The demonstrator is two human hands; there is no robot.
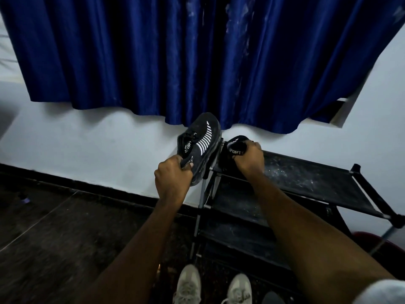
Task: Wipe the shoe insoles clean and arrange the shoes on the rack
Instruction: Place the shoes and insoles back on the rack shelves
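One raised sneaker (201,139) gripped by left hand (173,178), second sneaker (237,145) clutched by right hand (249,159) on rack (306,178)

Rack (306,183) stands against the wall (87,137), right of centre, shelves stacked one below another. Curtain (153,51) hangs on the wall, above and behind the rack.

Left hand (173,178) grips the first shoe (201,137) at its heel end. This shoe is held in the air just off the left edge of the top shelf (328,189), toe up toward the wall (contact with the rack's corner post cannot be confirmed).

Right hand (248,157) grips the second shoe (236,145) at the left rear corner of the top shelf.

Floor (54,227) extends left of the rack. A pair of shoes (188,284) sits side by side on it, before the rack's left front corner.
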